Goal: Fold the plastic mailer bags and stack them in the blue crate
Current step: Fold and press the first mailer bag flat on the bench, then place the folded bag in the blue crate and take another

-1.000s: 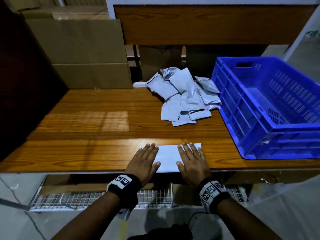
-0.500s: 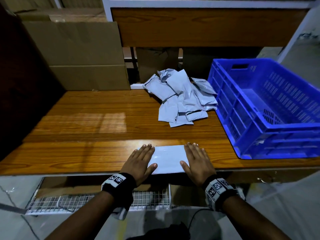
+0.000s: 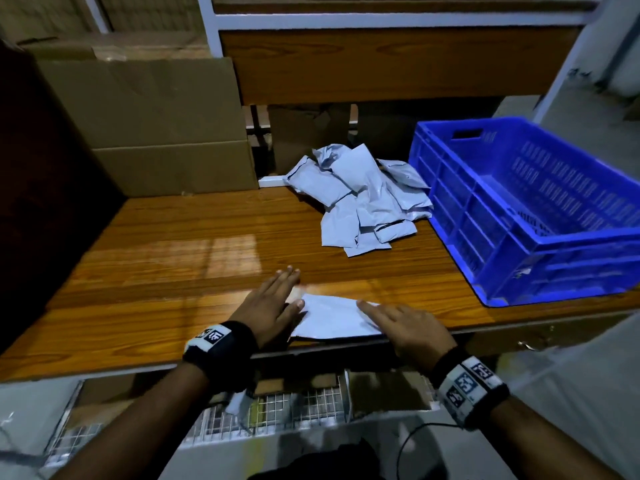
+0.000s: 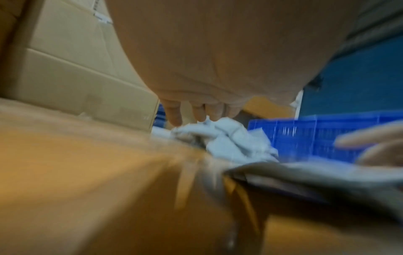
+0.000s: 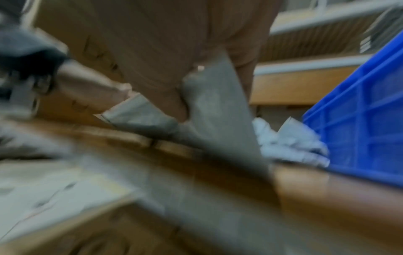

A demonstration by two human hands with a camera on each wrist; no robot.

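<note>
At the table's (image 3: pixel 173 258) near edge, right of middle, lies a folded white mailer (image 3: pixel 332 318), its near side lifted off the wood. Bare tabletop spreads left; the pile (image 3: pixel 363 199) sits at the far edge, touching the crate (image 3: pixel 519 216) on the right end. Left hand (image 3: pixel 268 306) hovers flat, fingers straight, thumb at the mailer's left edge. Right hand (image 3: pixel 405 327) presses its right end with flat fingers.

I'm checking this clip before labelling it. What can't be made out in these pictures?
- Blue crate floor: head view, near wall hides part; right side cut off.
- Right hand grip on the mailer: both wrist views blurred.
- Mailer pile count: bags overlap.
</note>
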